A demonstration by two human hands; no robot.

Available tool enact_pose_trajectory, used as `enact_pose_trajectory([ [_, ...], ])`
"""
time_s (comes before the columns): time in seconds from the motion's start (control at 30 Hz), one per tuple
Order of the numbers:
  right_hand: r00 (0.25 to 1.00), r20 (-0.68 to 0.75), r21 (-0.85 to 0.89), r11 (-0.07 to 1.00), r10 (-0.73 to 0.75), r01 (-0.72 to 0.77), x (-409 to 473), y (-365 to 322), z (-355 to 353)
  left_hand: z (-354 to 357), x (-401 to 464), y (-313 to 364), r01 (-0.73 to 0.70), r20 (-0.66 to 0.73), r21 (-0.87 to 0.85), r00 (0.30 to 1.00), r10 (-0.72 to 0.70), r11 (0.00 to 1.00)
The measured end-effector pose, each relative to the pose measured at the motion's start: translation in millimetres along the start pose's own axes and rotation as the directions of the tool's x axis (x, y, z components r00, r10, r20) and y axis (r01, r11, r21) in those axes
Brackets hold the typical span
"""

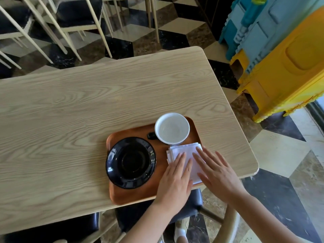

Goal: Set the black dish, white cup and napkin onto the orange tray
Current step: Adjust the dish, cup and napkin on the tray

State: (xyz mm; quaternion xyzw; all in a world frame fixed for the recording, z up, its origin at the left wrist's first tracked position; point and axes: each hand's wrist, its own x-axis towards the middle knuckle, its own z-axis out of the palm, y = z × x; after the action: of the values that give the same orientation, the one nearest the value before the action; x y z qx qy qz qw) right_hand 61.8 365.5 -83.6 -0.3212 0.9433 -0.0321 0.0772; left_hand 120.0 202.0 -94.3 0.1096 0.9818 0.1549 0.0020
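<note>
Pressing flat, our left hand (175,179) and right hand (217,174) lay open on the napkin (184,151), side by side. On the orange tray (133,195), the napkin occupied the right side, the black dish (130,162) the left, the white cup (172,128) the far right corner.

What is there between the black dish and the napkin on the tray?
Only a bare strip of the orange tray separates the black dish from the napkin. The head view shows it.

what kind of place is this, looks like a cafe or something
Probably a cafe or canteen: a wooden table with a serving tray, several matching chairs on a chequered floor, and stacked plastic stools.
</note>
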Motion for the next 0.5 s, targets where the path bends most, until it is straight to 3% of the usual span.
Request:
enact_pose_trajectory([
  [0.17, 0.993, 0.103, -0.003, 0.998, 0.066, -0.066, 1, -6, 1, 7, 0, 0, 0.045, 0.087, 0.131, 0.995, -0.056, 0.99],
  [0.5, 0.999, 0.031, 0.033, 0.999, 0.025, -0.026, 6, -31, 13, 2, -20, -17, 0.079, 0.121, 0.152, 0.988, -0.098, 0.985],
])
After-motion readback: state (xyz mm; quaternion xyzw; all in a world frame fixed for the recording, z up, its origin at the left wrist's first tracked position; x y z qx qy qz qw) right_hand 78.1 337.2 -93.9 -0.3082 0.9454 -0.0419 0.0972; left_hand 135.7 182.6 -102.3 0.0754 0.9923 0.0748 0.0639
